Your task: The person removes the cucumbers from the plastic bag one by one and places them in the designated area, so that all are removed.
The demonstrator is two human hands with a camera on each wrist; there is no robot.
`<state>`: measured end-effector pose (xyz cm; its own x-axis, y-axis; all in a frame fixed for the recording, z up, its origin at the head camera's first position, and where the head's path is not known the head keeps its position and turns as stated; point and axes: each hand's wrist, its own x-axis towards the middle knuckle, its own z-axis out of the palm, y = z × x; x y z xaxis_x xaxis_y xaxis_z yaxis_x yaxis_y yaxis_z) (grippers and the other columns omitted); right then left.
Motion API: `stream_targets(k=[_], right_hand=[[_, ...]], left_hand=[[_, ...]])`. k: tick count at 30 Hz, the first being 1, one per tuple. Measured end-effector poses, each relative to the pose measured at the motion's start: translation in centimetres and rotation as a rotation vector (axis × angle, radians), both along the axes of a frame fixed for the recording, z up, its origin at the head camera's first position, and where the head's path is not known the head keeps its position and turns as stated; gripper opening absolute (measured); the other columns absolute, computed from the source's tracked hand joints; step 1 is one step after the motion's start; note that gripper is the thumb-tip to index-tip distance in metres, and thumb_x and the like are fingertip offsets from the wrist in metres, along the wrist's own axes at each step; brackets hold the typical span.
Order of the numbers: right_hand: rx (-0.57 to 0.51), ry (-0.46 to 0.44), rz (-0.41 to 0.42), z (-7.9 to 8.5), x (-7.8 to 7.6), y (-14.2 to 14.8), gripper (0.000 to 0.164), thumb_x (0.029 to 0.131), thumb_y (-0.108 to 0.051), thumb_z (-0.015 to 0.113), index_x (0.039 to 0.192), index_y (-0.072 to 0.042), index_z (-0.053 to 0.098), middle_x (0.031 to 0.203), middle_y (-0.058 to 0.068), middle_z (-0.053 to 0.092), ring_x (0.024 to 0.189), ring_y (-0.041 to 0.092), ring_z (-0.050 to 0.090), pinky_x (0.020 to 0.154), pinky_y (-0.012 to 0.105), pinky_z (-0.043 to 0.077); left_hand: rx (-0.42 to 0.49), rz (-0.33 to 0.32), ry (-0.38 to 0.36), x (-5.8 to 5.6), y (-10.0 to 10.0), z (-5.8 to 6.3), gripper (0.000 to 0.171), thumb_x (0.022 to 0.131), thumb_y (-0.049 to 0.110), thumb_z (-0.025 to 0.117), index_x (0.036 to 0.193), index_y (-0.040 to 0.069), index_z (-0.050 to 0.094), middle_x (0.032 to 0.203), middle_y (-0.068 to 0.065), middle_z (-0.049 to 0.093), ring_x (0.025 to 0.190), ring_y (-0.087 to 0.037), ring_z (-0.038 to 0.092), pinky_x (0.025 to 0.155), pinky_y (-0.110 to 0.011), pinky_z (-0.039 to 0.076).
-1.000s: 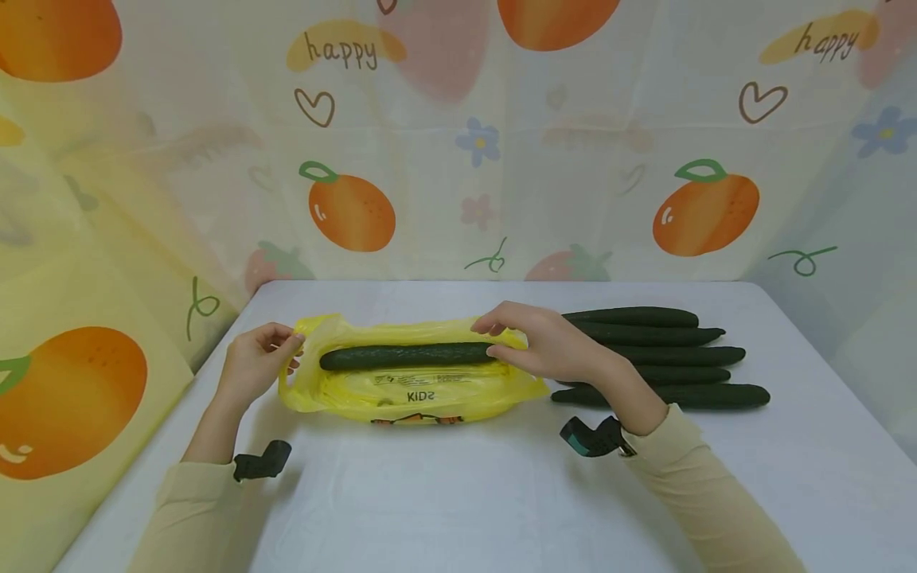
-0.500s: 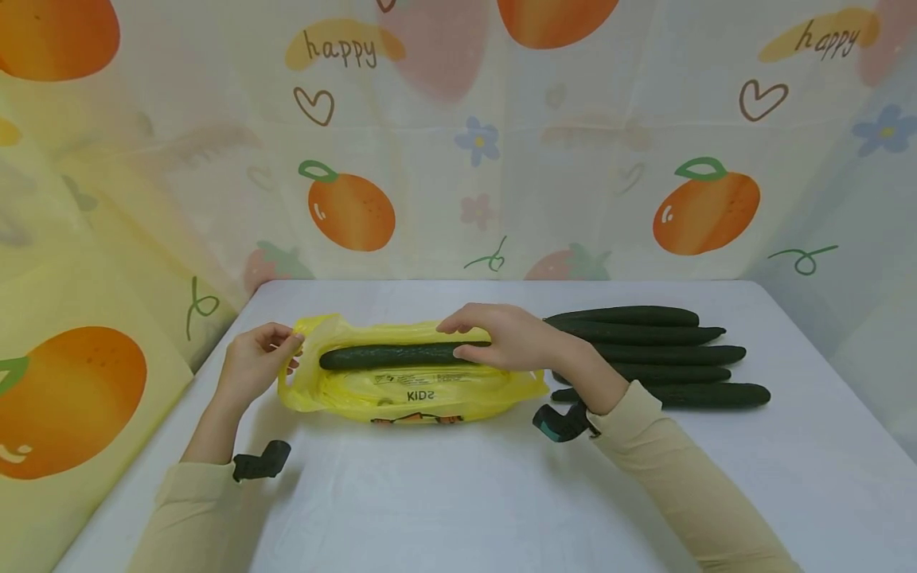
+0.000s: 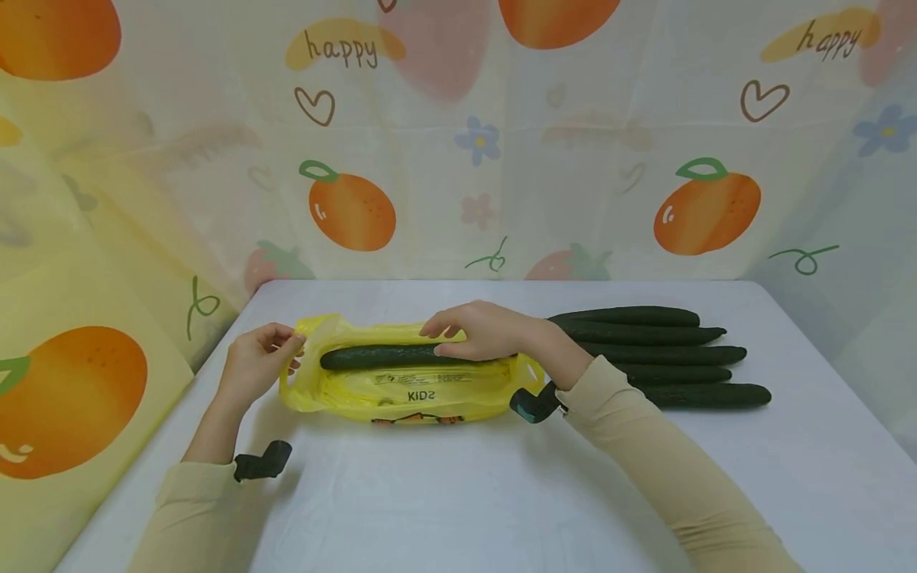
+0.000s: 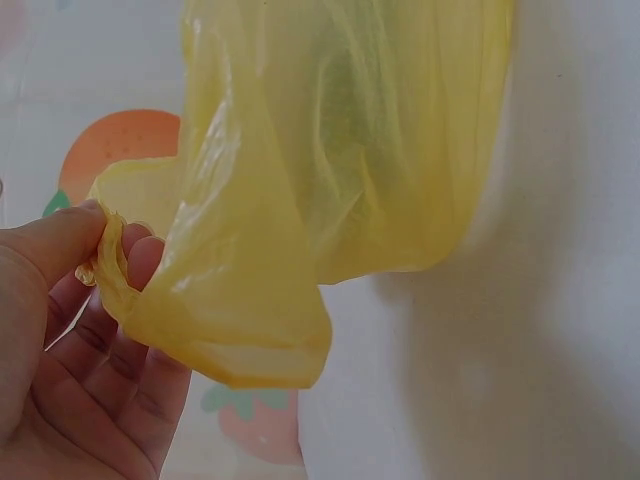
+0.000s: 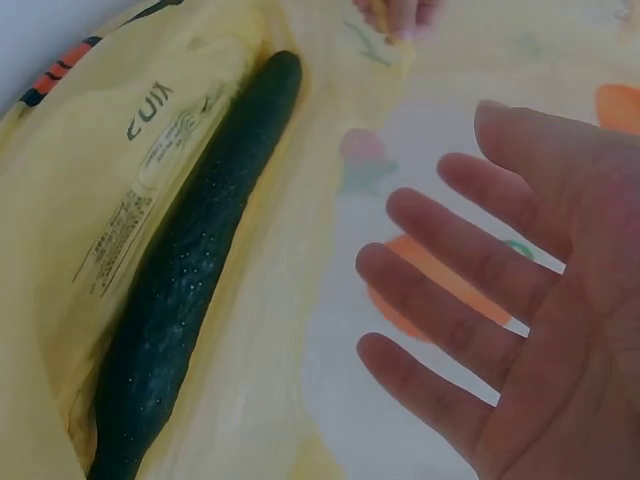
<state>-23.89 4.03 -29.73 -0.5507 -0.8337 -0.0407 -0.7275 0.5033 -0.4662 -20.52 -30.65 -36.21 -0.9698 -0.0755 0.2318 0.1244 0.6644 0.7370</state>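
A yellow plastic bag [image 3: 430, 410] lies on its side along the table, its mouth facing up and a dark green cucumber [image 3: 380, 356] resting in it. At the bag's left end, my left hand [image 3: 252, 360] pinches a handle loop; the left wrist view shows the bunched plastic [image 4: 115, 260] between thumb and fingers. My right hand [image 3: 481, 330] hovers above the cucumber's right part and hides that end in the head view. In the right wrist view its fingers [image 5: 450, 310] are spread, holding nothing, apart from the cucumber [image 5: 190, 280].
Several more cucumbers [image 3: 673, 356] lie in a loose row on the white table [image 3: 401, 501], right of the bag. The right forearm partly covers their left ends. A patterned curtain [image 3: 430, 159] hangs behind the table and along its left side.
My right hand has moved left over the cucumber, from near its right end further along it. The left hand, the bag and the cucumbers have stayed in place.
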Motion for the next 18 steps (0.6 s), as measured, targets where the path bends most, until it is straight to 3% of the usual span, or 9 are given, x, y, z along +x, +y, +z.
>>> stream_targets(k=[6, 18], right_hand=[[0.048, -0.042, 0.005, -0.4, -1.2, -1.1, 0.038, 0.094, -0.028, 0.052, 0.13, -0.016, 0.052, 0.129, 0.003, 0.056, 0.111, 0.016, 0.057, 0.096, 0.033, 0.045], [0.118, -0.145, -0.074, -2.0, -2.8, -2.3, 0.04, 0.095, -0.03, 0.05, 0.131, -0.014, 0.051, 0.125, 0.001, 0.058, 0.112, 0.018, 0.056, 0.096, 0.031, 0.044]], left_hand=[[-0.007, 0.002, 0.0, 0.1, -0.1, 0.0, 0.026, 0.09, 0.027, 0.06, 0.092, 0.001, 0.061, 0.08, -0.015, 0.066, 0.056, -0.008, 0.063, 0.051, -0.024, 0.053], [-0.013, 0.005, -0.005, 0.1, -0.3, -0.1, 0.026, 0.09, 0.028, 0.06, 0.092, 0.002, 0.062, 0.079, -0.011, 0.066, 0.057, -0.008, 0.063, 0.051, -0.024, 0.053]])
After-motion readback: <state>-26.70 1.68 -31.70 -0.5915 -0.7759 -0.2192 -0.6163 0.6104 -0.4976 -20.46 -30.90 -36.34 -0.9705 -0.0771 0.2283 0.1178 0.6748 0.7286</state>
